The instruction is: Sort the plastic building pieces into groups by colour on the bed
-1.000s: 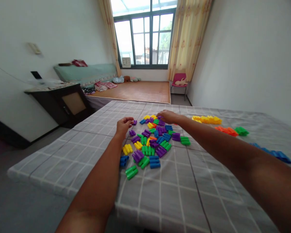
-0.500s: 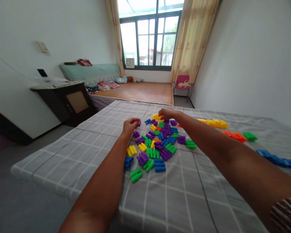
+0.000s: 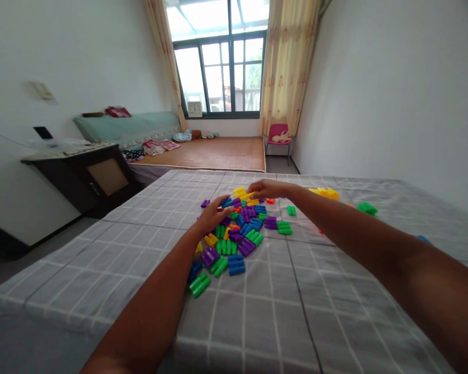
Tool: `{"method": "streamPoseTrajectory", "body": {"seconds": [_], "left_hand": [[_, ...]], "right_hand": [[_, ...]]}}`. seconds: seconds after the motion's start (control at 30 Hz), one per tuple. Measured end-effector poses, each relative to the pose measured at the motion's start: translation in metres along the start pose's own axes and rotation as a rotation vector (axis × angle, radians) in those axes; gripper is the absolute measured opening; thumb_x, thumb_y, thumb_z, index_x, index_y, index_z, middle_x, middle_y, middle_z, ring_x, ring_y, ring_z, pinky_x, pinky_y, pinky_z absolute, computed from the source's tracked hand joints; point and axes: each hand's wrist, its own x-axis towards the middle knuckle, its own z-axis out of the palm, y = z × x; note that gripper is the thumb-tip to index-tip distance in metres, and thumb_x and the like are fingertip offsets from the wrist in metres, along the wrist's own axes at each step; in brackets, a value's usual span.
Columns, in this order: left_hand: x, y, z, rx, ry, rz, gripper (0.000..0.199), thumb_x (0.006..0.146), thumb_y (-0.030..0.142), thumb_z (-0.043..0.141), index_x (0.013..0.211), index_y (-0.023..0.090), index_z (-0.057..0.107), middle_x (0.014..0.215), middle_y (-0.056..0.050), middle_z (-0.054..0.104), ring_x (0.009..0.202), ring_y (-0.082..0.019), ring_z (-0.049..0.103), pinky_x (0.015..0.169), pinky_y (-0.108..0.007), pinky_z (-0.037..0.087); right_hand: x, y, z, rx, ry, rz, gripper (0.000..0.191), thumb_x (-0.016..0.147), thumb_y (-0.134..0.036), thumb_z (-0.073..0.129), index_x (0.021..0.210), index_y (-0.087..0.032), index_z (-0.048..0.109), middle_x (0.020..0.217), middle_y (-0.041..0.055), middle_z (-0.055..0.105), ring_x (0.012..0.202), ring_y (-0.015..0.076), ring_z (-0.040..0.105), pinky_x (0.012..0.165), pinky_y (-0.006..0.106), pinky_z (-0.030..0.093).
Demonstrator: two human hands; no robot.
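Many coloured plastic pieces lie in a loose pile on the grey checked cloth (image 3: 273, 311). At the pile's far left side, my left hand (image 3: 214, 212) has its thumb and fingers apart around a blue piece (image 3: 226, 202); whether it grips the piece is unclear. My right hand (image 3: 263, 189) comes in from the right, its fingers closed on a yellow piece (image 3: 250, 197) at the far edge of the pile. Nearer me lie a purple piece (image 3: 209, 256), a blue piece (image 3: 236, 265) and a green piece (image 3: 199, 285).
Beyond my right forearm lie yellow pieces (image 3: 324, 194) and a green group (image 3: 367, 209). A small green piece (image 3: 291, 210) sits right of the pile. Behind the cloth are a bed (image 3: 206, 153), a dark cabinet (image 3: 76, 171) and a pink chair (image 3: 278, 132).
The view has turned to the right. My left hand has moved from the purple piece at the pile's left edge towards my right hand, and its fingers have spread. A green piece now shows right of the pile.
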Motion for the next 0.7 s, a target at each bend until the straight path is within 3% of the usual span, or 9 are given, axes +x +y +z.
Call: {"method": "streamPoseTrajectory", "body": {"seconds": [0.1, 0.23, 0.3, 0.43, 0.6, 0.7], "left_hand": [[-0.003, -0.004, -0.005, 0.076, -0.052, -0.02, 0.048, 0.072, 0.041, 0.069, 0.114, 0.018, 0.064, 0.098, -0.007, 0.071, 0.081, -0.022, 0.067, 0.076, -0.037, 0.054], [-0.001, -0.008, -0.024, 0.142, -0.039, 0.069, 0.039, 0.072, 0.041, 0.07, 0.104, 0.019, 0.07, 0.098, -0.008, 0.073, 0.09, -0.025, 0.067, 0.085, -0.038, 0.052], [0.0, -0.005, -0.026, 0.116, -0.053, 0.086, 0.039, 0.072, 0.043, 0.07, 0.103, 0.02, 0.071, 0.1, -0.008, 0.073, 0.093, -0.026, 0.067, 0.087, -0.039, 0.051], [-0.001, 0.003, -0.019, 0.069, -0.092, 0.06, 0.04, 0.07, 0.046, 0.071, 0.101, 0.02, 0.072, 0.102, -0.008, 0.073, 0.096, -0.026, 0.066, 0.089, -0.037, 0.051], [-0.003, 0.005, -0.019, 0.077, -0.103, -0.033, 0.041, 0.063, 0.046, 0.075, 0.096, 0.022, 0.072, 0.1, -0.006, 0.072, 0.092, -0.026, 0.066, 0.077, -0.034, 0.054], [-0.003, 0.005, -0.022, 0.056, -0.1, -0.11, 0.04, 0.061, 0.048, 0.075, 0.091, 0.021, 0.072, 0.087, -0.005, 0.071, 0.087, -0.025, 0.065, 0.073, -0.032, 0.053]], "right_hand": [[0.005, 0.0, 0.011, -0.02, -0.054, 0.025, 0.041, 0.076, -0.047, 0.066, 0.101, -0.015, 0.069, 0.08, 0.0017, 0.068, 0.066, 0.0116, 0.057, 0.062, 0.023, 0.043], [0.005, 0.006, 0.007, -0.038, 0.005, 0.166, 0.04, 0.071, -0.047, 0.072, 0.093, -0.013, 0.071, 0.076, 0.0027, 0.068, 0.068, 0.0138, 0.058, 0.065, 0.025, 0.044], [0.005, 0.003, 0.008, 0.133, -0.001, 0.132, 0.044, 0.075, -0.05, 0.069, 0.1, -0.014, 0.069, 0.081, 0.0028, 0.069, 0.069, 0.0126, 0.058, 0.066, 0.024, 0.045], [0.011, -0.014, 0.024, 0.443, -0.052, -0.073, 0.044, 0.074, -0.049, 0.071, 0.105, -0.017, 0.065, 0.1, 0.0034, 0.068, 0.084, 0.0122, 0.06, 0.075, 0.024, 0.046], [0.013, -0.017, 0.039, 0.48, -0.093, -0.037, 0.041, 0.07, -0.047, 0.075, 0.093, -0.016, 0.064, 0.082, -0.0006, 0.066, 0.07, 0.01, 0.056, 0.064, 0.022, 0.046], [0.004, -0.01, 0.04, 0.418, -0.065, -0.013, 0.037, 0.072, -0.047, 0.072, 0.089, -0.015, 0.063, 0.077, -0.0007, 0.064, 0.066, 0.0101, 0.054, 0.061, 0.022, 0.044]]}}
